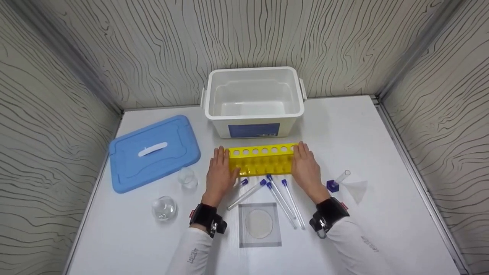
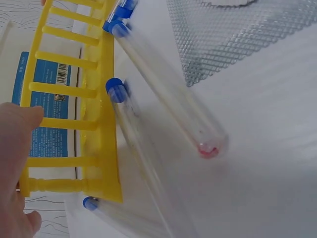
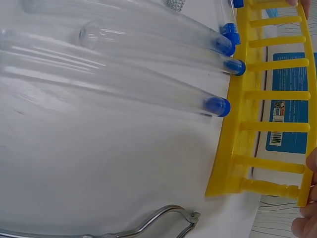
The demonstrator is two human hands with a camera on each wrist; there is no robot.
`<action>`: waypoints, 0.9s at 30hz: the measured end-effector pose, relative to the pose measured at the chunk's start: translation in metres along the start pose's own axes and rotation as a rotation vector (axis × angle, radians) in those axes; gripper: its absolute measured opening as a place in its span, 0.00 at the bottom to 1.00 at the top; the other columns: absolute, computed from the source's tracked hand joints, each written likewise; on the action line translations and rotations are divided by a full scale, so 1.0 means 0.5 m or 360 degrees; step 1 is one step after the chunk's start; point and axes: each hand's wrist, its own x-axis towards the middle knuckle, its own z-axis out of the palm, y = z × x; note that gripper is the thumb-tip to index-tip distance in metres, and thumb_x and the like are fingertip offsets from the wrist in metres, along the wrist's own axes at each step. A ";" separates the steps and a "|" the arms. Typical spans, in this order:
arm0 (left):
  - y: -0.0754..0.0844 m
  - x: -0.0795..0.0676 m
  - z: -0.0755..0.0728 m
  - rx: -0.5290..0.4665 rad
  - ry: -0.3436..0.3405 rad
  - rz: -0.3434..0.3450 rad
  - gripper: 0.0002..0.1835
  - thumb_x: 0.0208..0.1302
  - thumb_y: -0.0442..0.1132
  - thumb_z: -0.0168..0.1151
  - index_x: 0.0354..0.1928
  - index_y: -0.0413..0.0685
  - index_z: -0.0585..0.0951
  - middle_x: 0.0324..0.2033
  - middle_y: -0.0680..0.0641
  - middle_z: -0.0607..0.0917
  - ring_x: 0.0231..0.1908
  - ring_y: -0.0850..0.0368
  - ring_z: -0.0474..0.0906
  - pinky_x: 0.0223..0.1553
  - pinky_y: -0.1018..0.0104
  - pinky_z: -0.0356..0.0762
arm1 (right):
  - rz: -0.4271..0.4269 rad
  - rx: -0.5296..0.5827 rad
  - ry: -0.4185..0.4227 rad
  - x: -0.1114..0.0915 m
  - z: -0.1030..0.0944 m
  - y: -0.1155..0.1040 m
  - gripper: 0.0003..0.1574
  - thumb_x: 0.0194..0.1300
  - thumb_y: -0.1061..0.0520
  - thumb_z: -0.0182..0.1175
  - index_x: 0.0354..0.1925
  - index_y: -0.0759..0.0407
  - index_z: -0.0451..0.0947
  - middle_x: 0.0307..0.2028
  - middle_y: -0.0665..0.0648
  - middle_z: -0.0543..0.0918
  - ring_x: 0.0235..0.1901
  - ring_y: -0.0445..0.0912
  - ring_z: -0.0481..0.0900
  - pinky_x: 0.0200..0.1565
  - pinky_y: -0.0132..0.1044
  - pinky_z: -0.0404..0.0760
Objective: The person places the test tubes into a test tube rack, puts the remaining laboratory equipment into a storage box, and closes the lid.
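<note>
Both hands are at the ends of a yellow test tube rack [image 1: 261, 168], which stands on the white table with a row of round holes along its top. My left hand [image 1: 220, 173] grips the left end, its thumb [image 2: 32, 115] against the upper rail. The right hand [image 1: 307, 170] holds the other end; only some fingertips [image 3: 309, 191] show in the right wrist view. In front of the rack lie several clear test tubes [image 1: 284, 202] with blue caps. One tube [image 2: 171, 91] has something reddish at its rounded end. Nearer me is a square wire gauze [image 1: 259, 224] with a pale round centre.
Behind the rack stands an open white bin [image 1: 254, 118], with its blue lid [image 1: 154, 152] lying to the left. A small beaker [image 1: 188, 178] and a round flask [image 1: 164, 208] stand left. At right are a blue-based glass cylinder [image 1: 338, 181] and a clear funnel [image 1: 357, 190].
</note>
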 end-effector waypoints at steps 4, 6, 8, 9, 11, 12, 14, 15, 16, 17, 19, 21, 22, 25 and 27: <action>-0.001 -0.004 0.001 0.0034 -0.0005 0.0004 0.40 0.71 0.56 0.54 0.75 0.38 0.58 0.77 0.37 0.56 0.78 0.41 0.51 0.75 0.47 0.59 | -0.0010 -0.0004 0.0005 -0.007 0.002 0.001 0.33 0.76 0.55 0.47 0.73 0.69 0.58 0.75 0.69 0.59 0.75 0.62 0.58 0.73 0.56 0.60; -0.001 -0.007 0.001 0.0030 -0.0017 -0.0001 0.41 0.71 0.57 0.54 0.76 0.39 0.58 0.77 0.37 0.56 0.78 0.41 0.51 0.76 0.48 0.58 | -0.0015 -0.0008 0.0008 -0.010 0.003 0.002 0.34 0.75 0.56 0.47 0.72 0.70 0.58 0.75 0.69 0.59 0.75 0.62 0.58 0.73 0.56 0.60; 0.000 -0.009 0.001 0.0005 -0.0018 -0.0003 0.41 0.71 0.57 0.54 0.75 0.39 0.58 0.77 0.37 0.56 0.78 0.41 0.51 0.76 0.47 0.58 | -0.0021 -0.0018 0.0007 -0.012 0.003 0.003 0.34 0.75 0.56 0.47 0.73 0.70 0.58 0.75 0.69 0.59 0.75 0.62 0.58 0.73 0.57 0.61; 0.000 -0.009 0.001 -0.0002 -0.0019 -0.0001 0.41 0.71 0.57 0.54 0.75 0.39 0.58 0.77 0.37 0.56 0.78 0.41 0.51 0.76 0.47 0.58 | -0.0022 -0.0015 0.0005 -0.013 0.002 0.004 0.34 0.75 0.56 0.47 0.73 0.70 0.58 0.75 0.69 0.59 0.75 0.62 0.58 0.73 0.57 0.61; 0.001 -0.009 0.000 -0.0007 -0.0027 0.0001 0.41 0.71 0.57 0.54 0.76 0.39 0.58 0.77 0.37 0.56 0.78 0.41 0.50 0.76 0.47 0.57 | -0.0023 -0.0006 -0.0002 -0.014 0.002 0.007 0.33 0.76 0.56 0.46 0.73 0.69 0.58 0.75 0.68 0.58 0.75 0.62 0.58 0.73 0.57 0.62; 0.001 -0.009 0.000 -0.0011 -0.0033 0.0001 0.41 0.71 0.57 0.54 0.76 0.39 0.58 0.77 0.37 0.56 0.78 0.41 0.50 0.76 0.47 0.57 | -0.0025 0.0002 -0.0002 -0.014 0.001 0.007 0.33 0.76 0.56 0.46 0.73 0.69 0.58 0.75 0.68 0.58 0.75 0.62 0.58 0.73 0.57 0.62; 0.002 -0.007 -0.002 -0.0040 -0.0053 -0.0010 0.41 0.71 0.57 0.55 0.76 0.40 0.57 0.77 0.38 0.55 0.78 0.42 0.49 0.76 0.47 0.56 | -0.0020 0.0021 -0.0013 -0.015 -0.001 0.010 0.33 0.76 0.55 0.46 0.73 0.69 0.58 0.75 0.68 0.58 0.75 0.62 0.57 0.72 0.57 0.62; 0.003 -0.006 -0.004 -0.0067 -0.0065 -0.0024 0.42 0.70 0.57 0.56 0.76 0.40 0.56 0.78 0.38 0.55 0.78 0.42 0.49 0.77 0.47 0.55 | -0.0019 0.0032 -0.0017 -0.015 -0.002 0.010 0.34 0.76 0.55 0.46 0.73 0.69 0.57 0.75 0.68 0.58 0.75 0.62 0.57 0.72 0.57 0.63; 0.003 -0.005 -0.006 -0.0108 -0.0078 -0.0041 0.43 0.70 0.56 0.56 0.77 0.40 0.55 0.78 0.39 0.54 0.78 0.42 0.48 0.77 0.47 0.54 | -0.0016 0.0033 -0.0022 -0.016 -0.003 0.010 0.34 0.76 0.55 0.46 0.73 0.68 0.57 0.75 0.68 0.58 0.75 0.62 0.57 0.72 0.57 0.63; 0.003 -0.005 -0.008 -0.0160 -0.0091 -0.0063 0.43 0.70 0.55 0.57 0.77 0.40 0.54 0.78 0.39 0.53 0.79 0.43 0.47 0.77 0.47 0.53 | -0.0018 0.0032 -0.0022 -0.015 -0.004 0.009 0.34 0.76 0.55 0.46 0.73 0.68 0.57 0.75 0.68 0.58 0.75 0.62 0.57 0.72 0.57 0.63; 0.001 -0.005 -0.013 -0.0286 -0.0105 -0.0122 0.46 0.69 0.54 0.59 0.78 0.40 0.50 0.79 0.39 0.50 0.79 0.43 0.46 0.78 0.48 0.51 | -0.0020 0.0029 -0.0034 -0.015 -0.005 0.008 0.34 0.76 0.54 0.47 0.73 0.68 0.57 0.76 0.68 0.57 0.75 0.62 0.57 0.72 0.57 0.63; -0.002 -0.007 -0.018 -0.0428 -0.0102 -0.0190 0.49 0.67 0.54 0.61 0.79 0.41 0.47 0.79 0.40 0.48 0.79 0.44 0.45 0.78 0.48 0.50 | -0.0031 0.0021 -0.0043 -0.014 -0.005 0.006 0.35 0.76 0.54 0.47 0.74 0.69 0.56 0.76 0.68 0.57 0.75 0.62 0.57 0.72 0.57 0.64; -0.004 -0.009 -0.020 -0.0494 -0.0100 -0.0221 0.50 0.67 0.53 0.62 0.79 0.41 0.45 0.79 0.40 0.47 0.79 0.44 0.45 0.78 0.48 0.50 | -0.0033 0.0017 -0.0049 -0.014 -0.005 0.005 0.35 0.76 0.54 0.47 0.74 0.68 0.56 0.76 0.68 0.57 0.75 0.62 0.56 0.72 0.57 0.64; -0.015 -0.018 -0.024 -0.0650 -0.0085 -0.0287 0.52 0.66 0.54 0.62 0.79 0.44 0.43 0.79 0.41 0.47 0.79 0.44 0.46 0.78 0.49 0.50 | -0.0034 0.0014 -0.0062 -0.015 -0.007 0.007 0.36 0.76 0.54 0.47 0.74 0.68 0.55 0.76 0.68 0.56 0.76 0.62 0.56 0.72 0.57 0.63; -0.024 -0.025 -0.022 -0.0727 -0.0055 -0.0296 0.52 0.66 0.54 0.63 0.79 0.43 0.44 0.79 0.39 0.49 0.78 0.43 0.49 0.77 0.48 0.53 | -0.0024 0.0019 -0.0058 -0.017 -0.007 0.009 0.36 0.76 0.54 0.48 0.74 0.68 0.55 0.76 0.67 0.57 0.76 0.61 0.56 0.72 0.56 0.63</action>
